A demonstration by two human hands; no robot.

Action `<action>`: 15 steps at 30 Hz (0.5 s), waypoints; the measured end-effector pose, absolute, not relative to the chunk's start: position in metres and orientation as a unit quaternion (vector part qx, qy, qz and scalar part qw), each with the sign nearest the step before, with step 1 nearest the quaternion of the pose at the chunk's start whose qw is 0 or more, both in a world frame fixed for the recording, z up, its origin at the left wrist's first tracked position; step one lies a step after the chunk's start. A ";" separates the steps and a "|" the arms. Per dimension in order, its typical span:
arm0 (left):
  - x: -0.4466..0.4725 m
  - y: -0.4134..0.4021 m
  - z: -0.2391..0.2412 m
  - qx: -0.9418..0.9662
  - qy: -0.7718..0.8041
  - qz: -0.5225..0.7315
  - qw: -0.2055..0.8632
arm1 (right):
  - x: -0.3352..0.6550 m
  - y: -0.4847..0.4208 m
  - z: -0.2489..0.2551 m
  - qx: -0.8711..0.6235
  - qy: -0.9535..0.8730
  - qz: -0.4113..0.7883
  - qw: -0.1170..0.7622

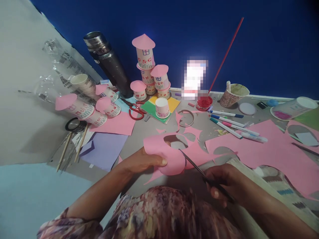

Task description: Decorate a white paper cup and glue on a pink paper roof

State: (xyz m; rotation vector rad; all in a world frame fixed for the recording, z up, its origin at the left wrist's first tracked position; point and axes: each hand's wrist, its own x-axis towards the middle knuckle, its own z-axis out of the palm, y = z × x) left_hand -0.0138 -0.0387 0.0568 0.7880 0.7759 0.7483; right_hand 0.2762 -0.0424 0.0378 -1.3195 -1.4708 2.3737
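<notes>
My left hand (pixel 149 161) grips a sheet of pink paper (pixel 171 162), thumb on top and fingers underneath. A large round opening has been cut from this sheet, and a dark curved line is drawn on it. Dark-handled scissors (pixel 195 166) are in my right hand (pixel 220 182), their blades pointing up and left against the paper beside the line. Whether the blades are apart is too small to tell. Pink scraps (pixel 193 131) and a ring-shaped roll (pixel 186 118) lie just beyond the sheet.
Behind stand decorated paper-cup towers (pixel 146 59) with pink cone roofs, and a black flask (pixel 112 63). Red-handled scissors (pixel 136 112) lie near a small cup (pixel 162 108). Several markers (pixel 231 124) and a large cut pink sheet (pixel 264 142) are at right; purple paper (pixel 104 149) is at left.
</notes>
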 end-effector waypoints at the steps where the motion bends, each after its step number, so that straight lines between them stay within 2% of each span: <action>1: -0.014 -0.038 0.057 0.368 0.354 0.344 0.788 | 0.277 -0.043 0.037 -0.427 -0.476 0.768 0.026; 8: -0.024 -0.040 0.046 0.393 0.366 0.345 0.769 | 0.279 -0.042 0.035 -0.418 -0.488 0.766 0.018; 15: -0.025 -0.037 0.050 0.416 0.352 0.306 0.781 | 0.280 -0.032 0.034 -0.406 -0.526 0.746 0.048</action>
